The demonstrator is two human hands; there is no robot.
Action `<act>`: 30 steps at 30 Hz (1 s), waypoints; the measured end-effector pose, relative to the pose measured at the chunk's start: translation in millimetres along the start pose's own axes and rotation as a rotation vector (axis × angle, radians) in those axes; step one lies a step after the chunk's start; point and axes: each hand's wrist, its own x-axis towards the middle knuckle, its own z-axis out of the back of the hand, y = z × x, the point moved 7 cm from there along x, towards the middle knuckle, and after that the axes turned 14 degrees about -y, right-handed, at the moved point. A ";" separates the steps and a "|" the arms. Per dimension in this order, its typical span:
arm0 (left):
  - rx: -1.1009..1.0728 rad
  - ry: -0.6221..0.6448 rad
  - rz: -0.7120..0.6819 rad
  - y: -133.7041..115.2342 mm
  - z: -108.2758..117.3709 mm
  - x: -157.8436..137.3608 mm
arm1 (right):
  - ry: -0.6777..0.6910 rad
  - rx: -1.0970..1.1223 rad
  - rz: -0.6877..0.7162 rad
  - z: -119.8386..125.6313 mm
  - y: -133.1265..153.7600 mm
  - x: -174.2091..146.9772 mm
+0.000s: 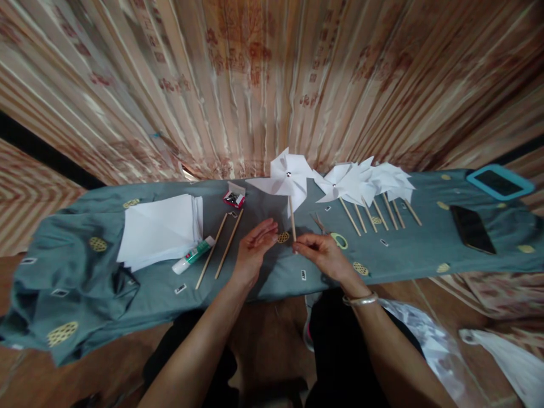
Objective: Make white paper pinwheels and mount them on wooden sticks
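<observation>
A white paper pinwheel (pixel 297 168) with a pin at its centre stands upright on a wooden stick. The fingers of my right hand (pixel 323 254) pinch the lower end of that stick. My left hand (pixel 255 245) is held beside it, fingers stretched out and nothing in them, apart from the stick. Just beyond my right hand lie scissors (pixel 339 241) with a pale green handle. Several finished-looking pinwheels (pixel 349 177) lie overlapped to the right, sticks pointing towards me. Two loose wooden sticks (pixel 229 243) rest left of my left hand.
On the left are a stack of white paper (pixel 157 229), a glue stick (pixel 193 256) and a small open box of pins (pixel 234 195). A black phone (pixel 472 229) and a blue-framed tablet (pixel 500 182) lie right on the cloth-covered table (pixel 408 249). A pleated curtain (pixel 272 85) hangs behind.
</observation>
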 end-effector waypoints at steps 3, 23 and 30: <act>0.016 -0.003 -0.006 0.9 6.9 1.3 | -0.090 -0.044 -0.011 26.2 -4.0 7.0; 0.116 0.043 0.038 3.8 22.4 -0.4 | -0.292 -0.930 -0.130 144.6 -54.2 46.1; 0.107 0.031 0.050 4.6 22.7 -1.7 | -0.234 -1.052 -0.136 143.7 -65.2 47.7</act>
